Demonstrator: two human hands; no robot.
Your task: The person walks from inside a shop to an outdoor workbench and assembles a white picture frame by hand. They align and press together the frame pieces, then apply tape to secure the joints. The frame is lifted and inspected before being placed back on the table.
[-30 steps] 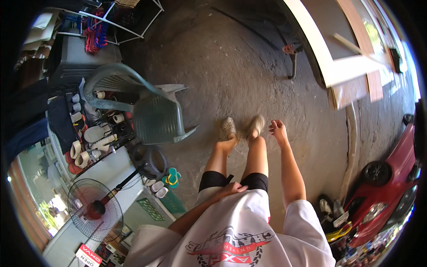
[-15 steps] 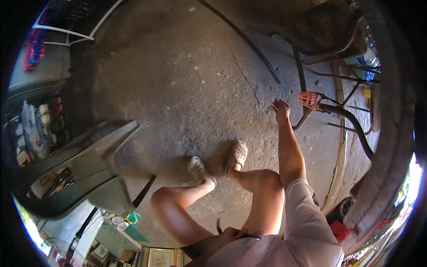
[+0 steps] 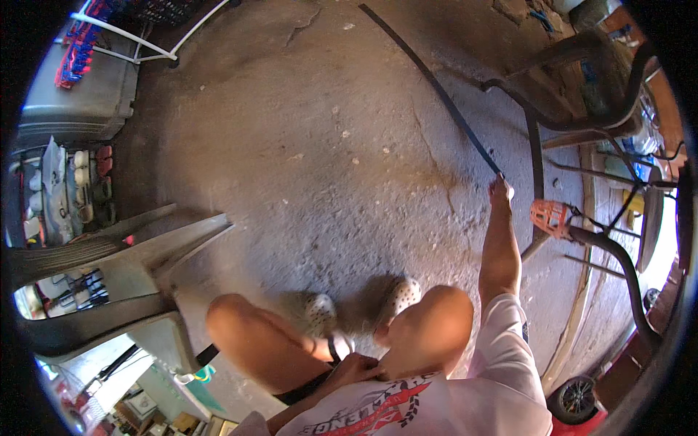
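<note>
Head view: apparently gripping now, with right hand [image 3: 500, 191], the near end of dark strip [image 3: 445, 96] at one o'clock, no longer only reaching; resting left hand [image 3: 356, 368] at six o'clock, cannot tell whether empty.

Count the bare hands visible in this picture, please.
2: the right hand at the near end of the long dark flat strip, its exact grip too small to tell, and the left hand near the white shirt. No others show.
</note>
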